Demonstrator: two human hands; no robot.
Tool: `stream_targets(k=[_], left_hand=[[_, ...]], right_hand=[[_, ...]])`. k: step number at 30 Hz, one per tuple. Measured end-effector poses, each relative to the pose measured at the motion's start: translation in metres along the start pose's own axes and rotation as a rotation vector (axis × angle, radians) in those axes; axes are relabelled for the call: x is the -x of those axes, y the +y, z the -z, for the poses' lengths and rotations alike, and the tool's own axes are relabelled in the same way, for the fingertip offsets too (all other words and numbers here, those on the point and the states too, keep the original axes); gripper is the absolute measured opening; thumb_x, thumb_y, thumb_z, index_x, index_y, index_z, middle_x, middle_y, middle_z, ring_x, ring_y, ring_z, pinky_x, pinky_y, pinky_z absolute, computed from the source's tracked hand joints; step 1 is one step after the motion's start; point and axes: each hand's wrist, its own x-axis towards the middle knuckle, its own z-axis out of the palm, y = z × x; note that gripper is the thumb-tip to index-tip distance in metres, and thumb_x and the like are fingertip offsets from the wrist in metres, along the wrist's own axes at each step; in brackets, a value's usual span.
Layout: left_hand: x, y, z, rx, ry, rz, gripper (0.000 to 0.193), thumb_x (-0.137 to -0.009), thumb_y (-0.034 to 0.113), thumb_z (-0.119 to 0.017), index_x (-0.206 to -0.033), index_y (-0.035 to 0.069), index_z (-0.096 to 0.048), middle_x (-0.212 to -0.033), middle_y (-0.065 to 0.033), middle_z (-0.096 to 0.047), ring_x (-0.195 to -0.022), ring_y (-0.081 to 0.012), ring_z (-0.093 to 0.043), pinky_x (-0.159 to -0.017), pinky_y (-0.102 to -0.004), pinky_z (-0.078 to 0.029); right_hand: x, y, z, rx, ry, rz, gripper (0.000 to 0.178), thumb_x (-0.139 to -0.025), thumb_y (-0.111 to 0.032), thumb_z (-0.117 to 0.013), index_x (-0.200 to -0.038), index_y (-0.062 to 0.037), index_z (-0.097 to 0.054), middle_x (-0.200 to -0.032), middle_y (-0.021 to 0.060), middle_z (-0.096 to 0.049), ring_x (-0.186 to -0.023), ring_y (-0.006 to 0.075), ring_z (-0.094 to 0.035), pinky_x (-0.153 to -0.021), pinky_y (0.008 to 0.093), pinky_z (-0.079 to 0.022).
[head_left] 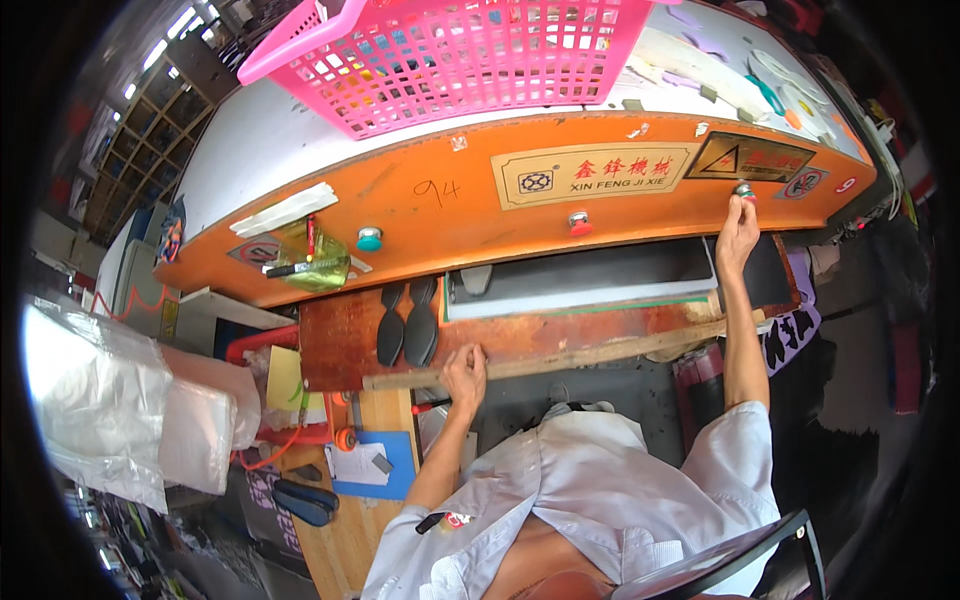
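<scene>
Orange and broad, the press machine's front beam (420, 205) curves across the whole workshop view, with a pink plastic basket (450, 55) sitting on the white top behind it and shelving fading off to the left. From the head camera, the only view, the person sits close in a pale shirt, both arms stretched forward.

The right hand (738, 230) is up on the beam's face, fingertips bunched on a small silver push button (745, 189) near the right end; it grips nothing, it only presses or rests there. The left hand (464, 368) lies knuckles-up on the long wooden strip (560, 358) that edges the worn brown work board (345, 345), fingers curled loosely over it; whether it truly clamps the strip I cannot tell. Neither hand is under the dark press plate (590, 270), which hangs just above the board.

Two black sole-shaped pieces (407, 322) lie side by side on the board, to the left of the plate. A red button (579, 222) and a teal button (369, 238) also sit on the beam, untouched. A blue clipboard with paper (372, 462) lies down at the left.

To my eye, doing this well means keeping the left hand back on the strip, clear of the plate, while the right works the button squarely.
</scene>
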Motion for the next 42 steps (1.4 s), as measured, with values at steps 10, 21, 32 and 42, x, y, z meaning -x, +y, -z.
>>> stream_targets(k=[10, 21, 32, 42], left_hand=[[-0.055, 0.022, -0.004, 0.045, -0.053, 0.13, 0.024, -0.099, 0.027, -0.068, -0.092, 0.005, -0.076, -0.075, -0.0121, -0.073, -0.072, -0.031, -0.071, -0.069, -0.0433, -0.053], [-0.052, 0.023, -0.006, 0.049, -0.039, 0.18, 0.023, -0.098, 0.029, -0.069, -0.093, 0.008, -0.077, -0.071, -0.0091, -0.074, -0.067, -0.0228, -0.073, -0.067, -0.039, -0.055], [0.013, 0.009, 0.015, 0.182, -0.128, 0.198, 0.027, -0.099, 0.029, -0.065, -0.106, 0.005, -0.074, -0.076, -0.0105, -0.075, -0.074, -0.0284, -0.074, -0.073, -0.042, -0.056], [0.012, 0.029, 0.037, 0.632, 0.01, 0.344, 0.043, -0.1, 0.005, -0.053, -0.14, -0.01, -0.056, -0.135, -0.0257, -0.066, -0.126, -0.0337, -0.065, -0.108, -0.0376, -0.048]], right_hand=[[0.089, 0.012, 0.029, 0.188, -0.351, 0.061, 0.022, -0.104, -0.016, -0.06, -0.091, 0.0003, -0.068, -0.086, 0.013, -0.067, -0.08, 0.0244, -0.063, -0.075, 0.0381, -0.051], [0.237, -0.033, -0.01, 0.168, -0.664, 0.135, 0.016, -0.096, -0.018, -0.069, -0.093, -0.0031, -0.074, -0.091, 0.0134, -0.072, -0.091, 0.0353, -0.065, -0.084, 0.0469, -0.047], [0.283, -0.033, 0.034, 0.261, -0.741, -0.106, 0.027, -0.096, -0.028, -0.069, -0.094, -0.0018, -0.078, -0.094, 0.0153, -0.076, -0.094, 0.0355, -0.068, -0.09, 0.0481, -0.047], [0.369, -0.172, -0.099, 0.289, -0.912, 0.094, 0.082, -0.075, -0.037, -0.089, -0.138, 0.0044, -0.057, -0.147, 0.0251, -0.049, -0.133, 0.0414, -0.045, -0.112, 0.0509, -0.039]])
